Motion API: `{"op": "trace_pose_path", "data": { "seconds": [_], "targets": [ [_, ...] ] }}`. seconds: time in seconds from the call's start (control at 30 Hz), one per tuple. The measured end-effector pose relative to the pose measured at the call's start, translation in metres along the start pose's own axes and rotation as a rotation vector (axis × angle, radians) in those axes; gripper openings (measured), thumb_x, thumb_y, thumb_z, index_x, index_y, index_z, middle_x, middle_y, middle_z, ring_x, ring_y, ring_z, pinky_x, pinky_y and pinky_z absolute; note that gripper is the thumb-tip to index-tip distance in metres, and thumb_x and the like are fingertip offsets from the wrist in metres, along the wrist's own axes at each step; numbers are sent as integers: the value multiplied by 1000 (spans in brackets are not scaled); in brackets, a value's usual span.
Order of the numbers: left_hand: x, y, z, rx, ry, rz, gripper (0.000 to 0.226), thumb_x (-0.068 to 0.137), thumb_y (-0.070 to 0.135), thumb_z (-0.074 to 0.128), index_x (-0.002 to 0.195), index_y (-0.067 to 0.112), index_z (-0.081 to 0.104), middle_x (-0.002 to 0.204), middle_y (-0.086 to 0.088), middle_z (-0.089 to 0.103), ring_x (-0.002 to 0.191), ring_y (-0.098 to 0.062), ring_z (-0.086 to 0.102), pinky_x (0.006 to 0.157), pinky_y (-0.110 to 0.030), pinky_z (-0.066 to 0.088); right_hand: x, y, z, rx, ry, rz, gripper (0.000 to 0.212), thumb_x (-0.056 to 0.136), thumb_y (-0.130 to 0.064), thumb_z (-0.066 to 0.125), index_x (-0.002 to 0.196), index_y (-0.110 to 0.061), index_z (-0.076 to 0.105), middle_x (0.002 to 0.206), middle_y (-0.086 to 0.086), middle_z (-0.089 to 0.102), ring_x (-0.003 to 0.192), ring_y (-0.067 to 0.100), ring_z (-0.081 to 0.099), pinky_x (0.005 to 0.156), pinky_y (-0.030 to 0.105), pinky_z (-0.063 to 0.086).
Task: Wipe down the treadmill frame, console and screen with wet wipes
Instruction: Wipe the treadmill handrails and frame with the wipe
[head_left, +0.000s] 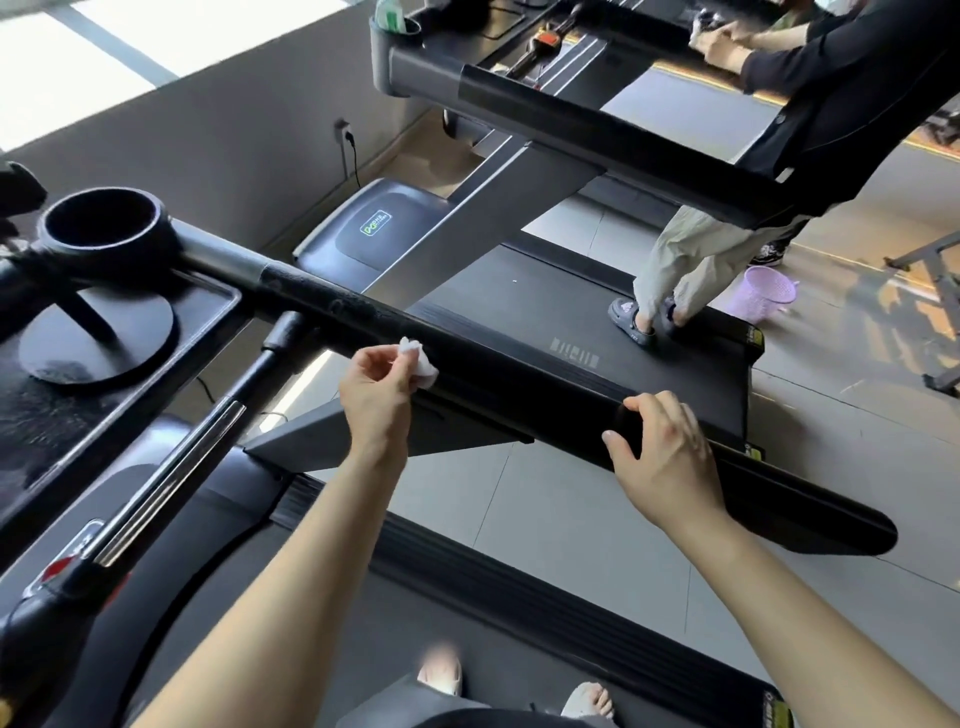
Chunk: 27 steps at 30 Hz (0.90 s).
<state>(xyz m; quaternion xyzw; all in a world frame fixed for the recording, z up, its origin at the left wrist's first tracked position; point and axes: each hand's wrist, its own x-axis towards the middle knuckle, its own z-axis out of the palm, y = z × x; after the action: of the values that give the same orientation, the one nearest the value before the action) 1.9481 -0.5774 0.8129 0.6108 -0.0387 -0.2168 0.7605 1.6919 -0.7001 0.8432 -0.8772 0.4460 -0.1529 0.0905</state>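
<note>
Your left hand (374, 387) pinched the wipe (420, 364) at the near edge of the rail (519, 384); your right hand (662, 449) gripped the rail further along, well apart. Frame-wiping seemed in hand; the next stroke likely called for sliding the wipe along the rail

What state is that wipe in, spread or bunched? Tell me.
Bunched. The wipe is a crumpled white wad pinched in the left hand fingertips, at the black handrail, not spread flat.
</note>
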Motion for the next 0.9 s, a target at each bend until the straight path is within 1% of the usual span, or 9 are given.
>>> {"op": "trace_pose_path", "data": {
  "seconds": [0.07,0.13,0.33,0.43,0.6,0.7,0.73,0.83,0.9],
  "targets": [
    [-1,-1,5,64,29,56,17,91,20,78,93,11,64,76,-2,69,70,-16,67,76,-38,61,0,0,0,2,5,3,30,86,-24,75,108,-9,62,103,8,57,98,33,54,86,45,47],
    [-19,-5,19,205,17,160,18,91,24,78,97,17,61,82,1,70,74,-12,68,80,-38,61,0,0,1,1,11,4,30,86,-24,76,108,-9,63,102,7,57,97,32,54,85,44,47],
    [-85,-32,70,505,-238,470,16,96,28,71,89,22,58,80,10,65,75,-9,63,70,-36,53,4,3,-3,-6,-39,-6,31,85,-27,76,108,-12,62,103,5,57,101,30,54,88,45,47],
    [-86,-33,75,596,-264,569,19,98,31,68,85,21,60,79,11,63,73,-10,60,68,-38,51,13,5,-10,-17,-104,-27,29,84,-32,75,103,-15,61,99,1,55,101,28,54,89,44,46],
    [-48,-17,48,623,-40,542,7,94,23,70,90,19,67,84,9,69,76,-8,63,73,-29,52,33,8,-19,-46,-184,-95,26,84,-41,68,87,-20,53,86,-5,50,91,25,53,80,39,43],
    [-18,2,34,671,92,495,8,94,22,70,91,15,69,83,4,70,74,-12,61,73,-11,45,39,10,-18,-11,-207,-125,28,83,-42,66,82,-20,47,83,-5,49,88,22,48,74,36,38],
    [-8,9,32,686,139,468,9,93,23,70,91,14,69,84,1,70,74,-14,61,73,-12,45,40,11,-17,0,-212,-134,29,82,-42,65,82,-20,46,83,-6,49,87,22,47,73,36,37],
    [5,17,35,677,233,401,11,93,27,67,92,16,63,85,-1,70,79,-19,65,79,-32,52,45,15,-18,6,-266,-166,29,82,-44,61,84,-21,43,86,-5,48,89,22,46,72,38,39],
    [-5,13,45,691,236,403,10,94,23,65,97,17,58,87,-1,70,82,-21,65,78,-33,51,48,17,-18,1,-304,-193,30,83,-46,58,87,-20,42,89,-4,47,91,22,46,75,40,43]
  ]
}}
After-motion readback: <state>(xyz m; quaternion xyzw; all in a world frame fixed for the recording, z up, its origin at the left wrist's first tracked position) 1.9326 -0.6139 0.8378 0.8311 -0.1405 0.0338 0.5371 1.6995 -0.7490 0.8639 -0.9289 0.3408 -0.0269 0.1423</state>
